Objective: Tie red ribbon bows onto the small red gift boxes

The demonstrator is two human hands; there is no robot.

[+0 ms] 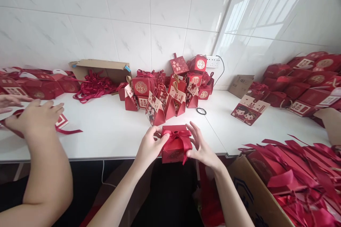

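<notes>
A small red gift box (pixel 172 154) with a satin ribbon bow (pixel 178 135) tied on top is at the table's front edge, in front of me. My left hand (pixel 152 142) grips its left side, with the thumb lying on the bow's left loop. Around the right side curves my right hand (pixel 201 149); its thumb is by the hanging ribbon tail and the fingers reach up beside the bow. Behind the box stand several peaked red-and-cream gift boxes (pixel 156 110) with loop handles.
At left, a co-worker's hands (pixel 36 117) are over a red box with a ribbon. Loose ribbons (pixel 94 86) spill from a cardboard box (pixel 101 65). A large carton (pixel 247 188) of ribboned boxes stands at right. A black ring (pixel 201 111) and printed box (pixel 249 110) lie on the table (pixel 213 127).
</notes>
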